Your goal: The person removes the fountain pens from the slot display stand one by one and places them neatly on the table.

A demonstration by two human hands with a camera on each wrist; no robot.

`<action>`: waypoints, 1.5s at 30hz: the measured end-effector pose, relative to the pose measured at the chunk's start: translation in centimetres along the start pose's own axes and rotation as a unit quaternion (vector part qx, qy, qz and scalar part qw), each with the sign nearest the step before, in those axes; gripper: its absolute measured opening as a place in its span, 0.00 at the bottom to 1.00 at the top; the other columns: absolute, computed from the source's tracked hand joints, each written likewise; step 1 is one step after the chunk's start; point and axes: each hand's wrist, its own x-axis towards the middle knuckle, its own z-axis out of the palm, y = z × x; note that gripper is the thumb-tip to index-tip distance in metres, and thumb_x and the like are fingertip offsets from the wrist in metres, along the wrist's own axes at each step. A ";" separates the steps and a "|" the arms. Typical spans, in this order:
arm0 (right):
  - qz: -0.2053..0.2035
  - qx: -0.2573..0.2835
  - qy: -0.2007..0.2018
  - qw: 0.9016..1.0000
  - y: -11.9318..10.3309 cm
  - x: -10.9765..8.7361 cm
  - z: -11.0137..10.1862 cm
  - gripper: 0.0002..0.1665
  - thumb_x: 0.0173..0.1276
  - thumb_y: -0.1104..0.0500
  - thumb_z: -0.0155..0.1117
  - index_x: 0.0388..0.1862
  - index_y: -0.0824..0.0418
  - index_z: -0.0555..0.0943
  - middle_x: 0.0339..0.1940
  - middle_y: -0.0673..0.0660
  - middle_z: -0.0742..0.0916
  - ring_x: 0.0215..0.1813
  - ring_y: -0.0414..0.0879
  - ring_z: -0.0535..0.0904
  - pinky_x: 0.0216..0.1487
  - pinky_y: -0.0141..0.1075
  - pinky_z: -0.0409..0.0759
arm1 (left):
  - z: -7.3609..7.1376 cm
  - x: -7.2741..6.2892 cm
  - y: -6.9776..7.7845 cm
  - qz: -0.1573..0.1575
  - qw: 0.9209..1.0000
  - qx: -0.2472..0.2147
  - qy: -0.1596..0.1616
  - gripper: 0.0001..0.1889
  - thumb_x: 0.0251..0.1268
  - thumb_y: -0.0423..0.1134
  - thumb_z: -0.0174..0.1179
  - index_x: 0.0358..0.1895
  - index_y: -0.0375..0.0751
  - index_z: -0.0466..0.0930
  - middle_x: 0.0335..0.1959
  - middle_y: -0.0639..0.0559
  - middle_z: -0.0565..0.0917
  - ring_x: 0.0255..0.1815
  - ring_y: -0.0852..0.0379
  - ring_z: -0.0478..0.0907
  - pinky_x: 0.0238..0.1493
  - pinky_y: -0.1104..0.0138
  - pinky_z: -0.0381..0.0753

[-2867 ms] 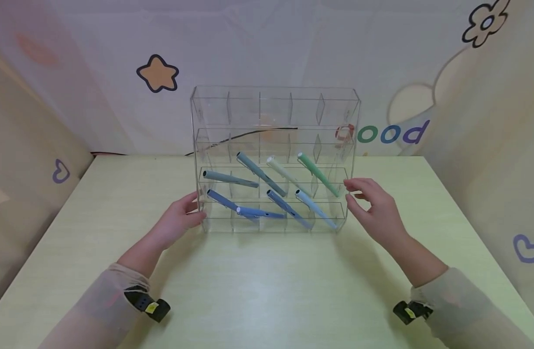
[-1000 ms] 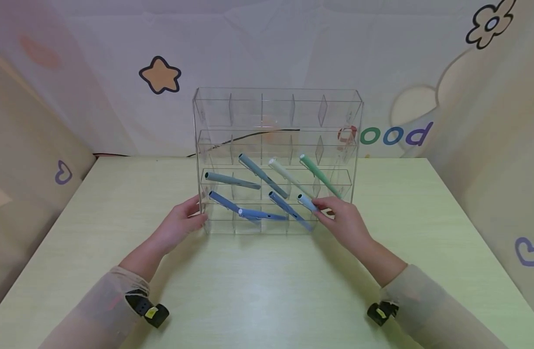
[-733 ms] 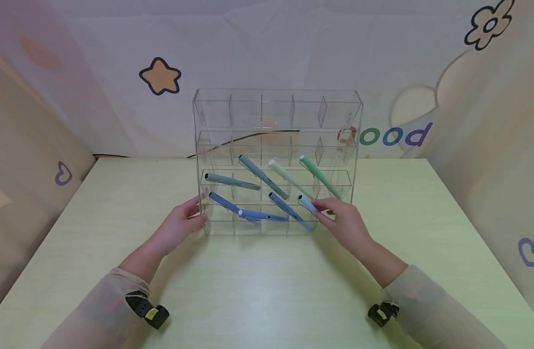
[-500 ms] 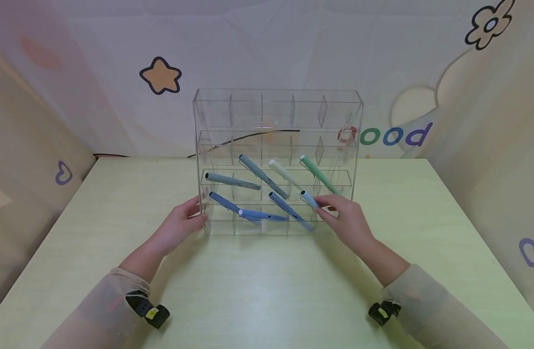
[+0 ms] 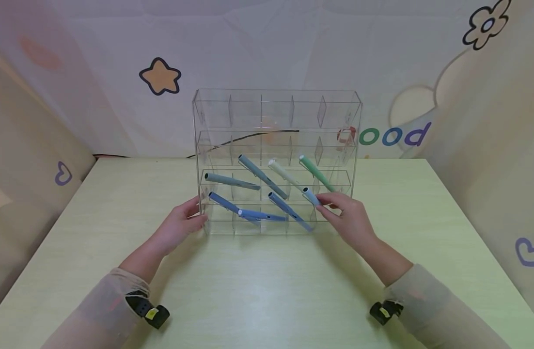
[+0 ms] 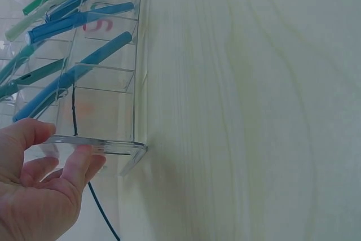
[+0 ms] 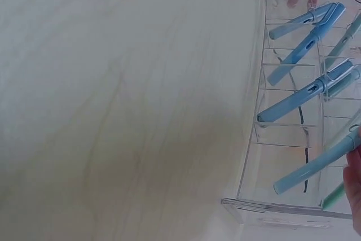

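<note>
A clear acrylic rack (image 5: 245,101) with tiers of compartments stands upright on the table. My left hand (image 5: 180,223) grips its lower left side panel, thumb in front and fingers behind in the left wrist view. Between thumb and fingers, my right hand (image 5: 352,218) pinches a light blue pen (image 7: 316,167) at the rack's lower right; its lower part is hidden by the hand in the head view. Three blue pens lean in the bottom tier, among them a dark blue pen (image 5: 289,211). The tier above holds two grey-blue pens, a pale green pen (image 5: 284,173) and a green pen (image 5: 317,173).
The rack's two upper tiers show no pens. A pale wooden table (image 5: 258,286) extends in front and to both sides. Behind the rack hangs a printed cloth (image 5: 293,48), and cloth walls flank the table. A thin dark cable (image 6: 98,207) shows beyond the rack.
From beside the rack's right edge, my right hand has moved left and taken hold of the light blue pen. It has since raised the pen slightly up and right. My left hand has stayed put.
</note>
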 end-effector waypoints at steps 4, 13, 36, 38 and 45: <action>0.000 0.001 0.000 1.000 -0.2 0.0 -0.2 0.16 0.59 0.67 0.67 0.48 0.64 0.82 0.42 0.58 0.85 0.43 0.50 0.81 0.44 0.46 0.80 | 0.0 0.0 -0.1 0.002 1.000 -0.002 0.000 0.33 0.69 0.30 0.49 0.74 0.39 0.45 0.68 0.30 0.58 0.65 0.37 0.62 0.57 0.53 0.69; -0.027 0.006 0.024 0.999 -0.6 0.0 -0.8 0.15 0.59 0.67 0.67 0.46 0.65 0.82 0.41 0.57 0.85 0.42 0.49 0.82 0.42 0.44 0.81 | 0.0 0.0 -0.1 0.005 1.000 0.002 0.001 0.33 0.70 0.31 0.49 0.74 0.39 0.45 0.68 0.30 0.58 0.65 0.37 0.62 0.57 0.53 0.69; -0.078 0.052 0.092 0.991 -1.8 -0.2 -2.3 0.16 0.55 0.71 0.68 0.44 0.67 0.82 0.40 0.56 0.85 0.40 0.45 0.81 0.42 0.24 0.77 | 0.1 0.1 0.1 0.003 1.000 0.011 0.009 0.33 0.69 0.30 0.49 0.74 0.41 0.47 0.67 0.28 0.59 0.63 0.38 0.64 0.57 0.53 0.70; -0.071 0.050 0.095 0.992 -1.9 -0.2 -2.6 0.16 0.55 0.71 0.68 0.45 0.66 0.82 0.40 0.56 0.85 0.40 0.45 0.81 0.43 0.25 0.77 | 0.1 0.1 0.0 0.004 1.000 0.008 0.007 0.33 0.69 0.31 0.50 0.74 0.40 0.47 0.67 0.28 0.59 0.63 0.39 0.65 0.57 0.54 0.71; -0.036 0.055 0.094 0.993 -2.1 -0.3 -3.4 0.16 0.59 0.67 0.66 0.47 0.65 0.82 0.41 0.56 0.85 0.42 0.45 0.80 0.44 0.23 0.75 | 0.0 0.2 -0.3 0.009 1.000 0.004 0.006 0.33 0.69 0.30 0.50 0.74 0.41 0.47 0.66 0.28 0.60 0.62 0.39 0.66 0.56 0.55 0.72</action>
